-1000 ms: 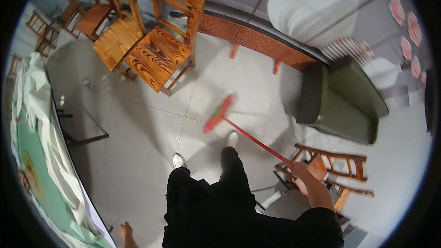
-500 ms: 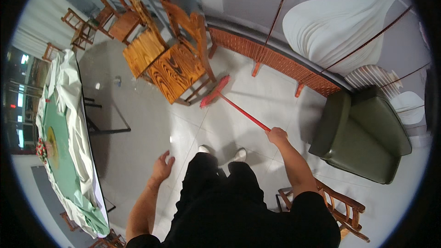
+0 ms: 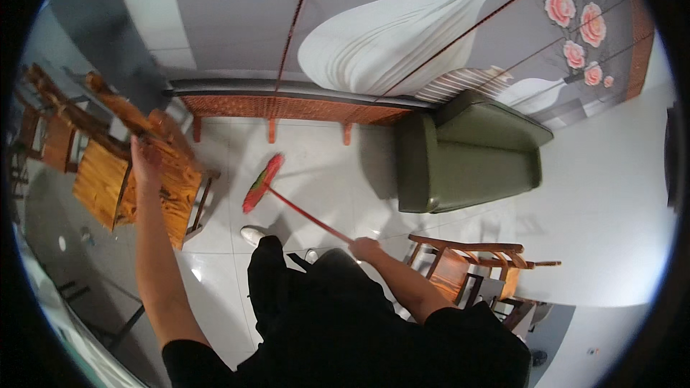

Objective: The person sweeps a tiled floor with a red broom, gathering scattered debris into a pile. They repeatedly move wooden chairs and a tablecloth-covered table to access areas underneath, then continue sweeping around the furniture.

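Observation:
My right hand [image 3: 366, 248] is closed round the upper end of the red handle of a mop [image 3: 305, 213]. The mop's fringed red head [image 3: 263, 184], with a green patch in its middle, rests on the tiled floor ahead of my feet. My left arm is stretched out to the left. My left hand [image 3: 147, 164] is over the nearest wooden chair [image 3: 177, 187], close to its backrest. Its fingers look extended; whether they touch the chair I cannot tell. A second wooden chair [image 3: 100, 182] stands against that chair's left side.
A dark green armchair [image 3: 474, 172] stands to the right, by a mural panel [image 3: 237, 36] with a brown lattice base [image 3: 237, 107]. Another wooden chair [image 3: 449, 273] is near my right elbow. Dark metal legs [image 3: 126, 327] and a pale cloth edge [image 3: 72, 345] show at lower left.
My left hand has gone from hanging free beside my leg to the nearest chair. The view has swung right and I have come closer to the chairs. My right hand still holds the mop.

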`<state>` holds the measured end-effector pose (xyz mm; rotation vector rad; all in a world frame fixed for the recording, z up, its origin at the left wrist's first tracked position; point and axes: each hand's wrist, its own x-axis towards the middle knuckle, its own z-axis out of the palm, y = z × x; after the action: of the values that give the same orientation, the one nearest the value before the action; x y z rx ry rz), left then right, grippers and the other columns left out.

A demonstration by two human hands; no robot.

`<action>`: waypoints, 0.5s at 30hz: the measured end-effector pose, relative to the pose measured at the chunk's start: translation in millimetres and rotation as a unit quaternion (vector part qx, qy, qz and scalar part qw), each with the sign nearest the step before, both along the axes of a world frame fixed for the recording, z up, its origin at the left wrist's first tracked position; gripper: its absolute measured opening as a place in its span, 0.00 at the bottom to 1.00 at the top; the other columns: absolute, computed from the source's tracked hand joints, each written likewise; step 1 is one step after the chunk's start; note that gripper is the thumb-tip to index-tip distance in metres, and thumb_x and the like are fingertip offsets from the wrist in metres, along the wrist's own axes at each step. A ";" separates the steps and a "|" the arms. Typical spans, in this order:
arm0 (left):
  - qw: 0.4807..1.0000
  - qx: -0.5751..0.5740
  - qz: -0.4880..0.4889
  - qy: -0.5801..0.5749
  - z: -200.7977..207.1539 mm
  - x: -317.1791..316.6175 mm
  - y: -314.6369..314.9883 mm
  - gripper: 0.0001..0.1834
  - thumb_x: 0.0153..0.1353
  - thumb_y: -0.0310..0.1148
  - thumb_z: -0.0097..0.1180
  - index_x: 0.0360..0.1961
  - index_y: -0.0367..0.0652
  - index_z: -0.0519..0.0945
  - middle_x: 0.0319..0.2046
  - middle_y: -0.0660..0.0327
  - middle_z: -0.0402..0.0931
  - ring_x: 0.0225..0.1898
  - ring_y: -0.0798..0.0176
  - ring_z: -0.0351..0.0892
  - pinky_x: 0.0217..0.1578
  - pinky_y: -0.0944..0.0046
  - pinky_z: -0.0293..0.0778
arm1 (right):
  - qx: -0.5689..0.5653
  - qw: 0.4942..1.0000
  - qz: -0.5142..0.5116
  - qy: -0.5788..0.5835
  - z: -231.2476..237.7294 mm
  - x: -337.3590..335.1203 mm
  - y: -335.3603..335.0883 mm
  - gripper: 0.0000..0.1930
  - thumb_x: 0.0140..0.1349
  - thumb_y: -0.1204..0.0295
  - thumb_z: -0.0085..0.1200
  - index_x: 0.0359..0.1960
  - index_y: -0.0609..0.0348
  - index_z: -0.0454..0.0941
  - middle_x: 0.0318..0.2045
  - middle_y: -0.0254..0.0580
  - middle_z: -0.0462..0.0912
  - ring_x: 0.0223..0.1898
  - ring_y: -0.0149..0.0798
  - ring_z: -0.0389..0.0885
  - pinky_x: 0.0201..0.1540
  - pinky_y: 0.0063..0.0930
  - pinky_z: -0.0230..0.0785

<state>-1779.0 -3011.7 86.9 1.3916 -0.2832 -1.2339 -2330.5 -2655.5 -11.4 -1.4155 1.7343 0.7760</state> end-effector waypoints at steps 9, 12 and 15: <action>0.995 0.080 0.012 0.050 10.9 6.6 -73.7 0.25 0.62 0.52 0.58 0.49 0.43 0.74 0.33 0.59 0.74 0.30 0.60 0.74 0.29 0.57 0.70 | 0.014 1.000 -0.018 -0.015 68.7 -18.1 -65.3 0.18 0.64 0.59 0.46 0.39 0.58 0.83 0.39 0.53 0.85 0.43 0.56 0.84 0.45 0.51 0.74; 0.994 -0.065 0.086 0.019 45.2 22.1 -11.4 0.24 0.65 0.53 0.54 0.51 0.45 0.74 0.33 0.59 0.76 0.24 0.62 0.75 0.19 0.63 0.67 | 0.009 1.000 0.009 0.018 93.3 -72.3 -85.7 0.19 0.65 0.55 0.46 0.41 0.56 0.82 0.38 0.53 0.85 0.42 0.55 0.84 0.45 0.50 0.76; 0.985 -0.125 0.118 0.000 98.9 17.4 96.6 0.26 0.67 0.57 0.48 0.52 0.45 0.74 0.33 0.63 0.77 0.27 0.69 0.77 0.22 0.72 0.71 | 0.024 0.996 0.063 0.057 106.6 -133.4 -98.8 0.22 0.66 0.51 0.45 0.40 0.56 0.82 0.38 0.54 0.85 0.41 0.57 0.84 0.45 0.51 0.75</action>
<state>-1761.6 -2915.1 185.8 1.1714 -0.2561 -0.9669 -2463.9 -2754.2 95.2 -1.4843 1.7132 0.9763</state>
